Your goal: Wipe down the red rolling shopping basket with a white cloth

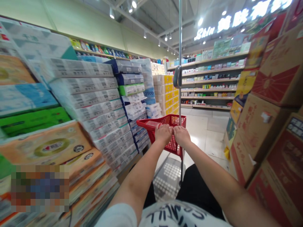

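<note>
Both of my hands grip the near rim of a red plastic shopping cart basket (151,124) ahead of me in a store aisle. My left hand (163,133) and my right hand (181,135) sit side by side, touching, with fingers curled over the rim. A thin metal pole (180,47) rises from the cart just beyond my hands and carries a dark oval fitting (177,77). The basket looks empty as far as I can see inside it.
Stacks of packaged tissue and paper goods (94,107) line the aisle's left side. Red and brown cardboard boxes (265,119) are piled high on the right. Shelves of small products (208,85) stand across the far end. Pale tiled floor (208,132) runs ahead.
</note>
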Motion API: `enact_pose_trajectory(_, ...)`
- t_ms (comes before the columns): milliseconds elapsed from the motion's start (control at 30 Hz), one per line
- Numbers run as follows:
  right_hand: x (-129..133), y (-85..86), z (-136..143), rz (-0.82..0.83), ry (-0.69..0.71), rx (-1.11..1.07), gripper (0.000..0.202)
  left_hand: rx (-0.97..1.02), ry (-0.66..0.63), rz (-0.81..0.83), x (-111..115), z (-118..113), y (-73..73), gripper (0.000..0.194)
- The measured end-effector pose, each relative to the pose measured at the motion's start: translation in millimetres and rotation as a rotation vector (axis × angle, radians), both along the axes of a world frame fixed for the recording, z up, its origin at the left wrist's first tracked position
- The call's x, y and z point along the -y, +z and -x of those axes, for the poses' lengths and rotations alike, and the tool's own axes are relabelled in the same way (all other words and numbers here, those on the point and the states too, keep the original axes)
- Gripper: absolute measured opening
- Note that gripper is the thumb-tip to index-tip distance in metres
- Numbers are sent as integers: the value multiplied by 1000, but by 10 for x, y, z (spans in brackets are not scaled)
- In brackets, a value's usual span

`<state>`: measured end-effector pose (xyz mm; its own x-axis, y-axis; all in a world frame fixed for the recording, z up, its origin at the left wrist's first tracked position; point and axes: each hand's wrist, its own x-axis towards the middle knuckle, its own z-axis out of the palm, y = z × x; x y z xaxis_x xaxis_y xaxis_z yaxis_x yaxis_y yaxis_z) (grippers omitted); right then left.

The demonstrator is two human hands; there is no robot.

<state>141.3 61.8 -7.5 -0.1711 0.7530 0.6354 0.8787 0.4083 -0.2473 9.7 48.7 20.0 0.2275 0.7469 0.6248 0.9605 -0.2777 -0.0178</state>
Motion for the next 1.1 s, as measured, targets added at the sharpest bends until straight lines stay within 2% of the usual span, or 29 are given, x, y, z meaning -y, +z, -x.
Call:
enact_pose_trajectory(133,120,-46,39,-140,117,21,37,-33,-34,-26,152,112,16,30)
enact_pose_trajectory(267,109,-59,95,-122,280,-13,39,-44,-34,-11,194,205,46,30)
enact_pose_trajectory(400,117,-132,291,-149,301,-136,36,-53,-48,-22,185,382,53,27)
enact_pose_trajectory(467,153,-191,361,-199,336,-233,33,-29,-76,-70,210,487,-19,27)
enact_pose_trajectory(633,309,-322,359,-271,490,-356,27,141,-165,-331,361,652,-354,28)
enact_pose_trajectory(700,381,-351,353,-293,529,-360,27,178,-169,-354,432,657,-388,27)
enact_pose_trajectory(767,448,-367,367,-310,532,-378,28,166,-157,-275,483,635,-307,25)
enact_pose_trajectory(900,557,-368,399,-326,493,-417,29,30,-112,-41,515,558,11,27)
enact_pose_trajectory(967,599,-368,386,-330,487,-411,30,-28,-97,22,531,523,110,29)
enact_pose_trajectory(1033,632,-376,355,-343,490,-396,30,-51,-98,23,571,494,108,31)
enact_pose_trajectory(1100,655,-398,320,-365,482,-393,29,-34,-128,-47,636,468,10,30)
